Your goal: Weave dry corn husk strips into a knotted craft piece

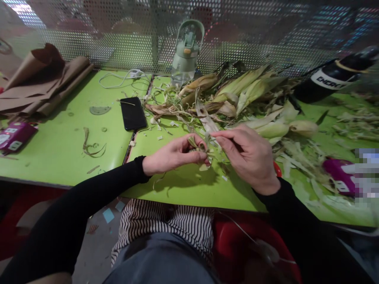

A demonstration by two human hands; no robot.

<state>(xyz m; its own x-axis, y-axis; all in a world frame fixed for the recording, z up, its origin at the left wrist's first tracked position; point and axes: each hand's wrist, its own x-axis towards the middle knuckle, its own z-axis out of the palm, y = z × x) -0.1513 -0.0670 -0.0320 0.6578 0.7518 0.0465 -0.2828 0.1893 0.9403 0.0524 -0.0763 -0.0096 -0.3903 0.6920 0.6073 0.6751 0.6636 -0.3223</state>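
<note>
My left hand (174,156) is closed around a small bundle of corn husk (197,146) just above the green table (65,146). My right hand (247,156) pinches a pale husk strip (209,125) that runs up from the same bundle. Both hands meet near the table's front edge. Behind them lies a heap of unhusked corn cobs (242,88) and torn husk leaves. A peeled pale cob (274,129) rests to the right of my right hand.
A black phone (133,113) lies left of the heap. A green water bottle (186,53) stands by the perforated metal screen. Brown paper bags (41,83) sit at far left, with a purple packet (14,136) near them. A dark bottle (331,81) lies at right.
</note>
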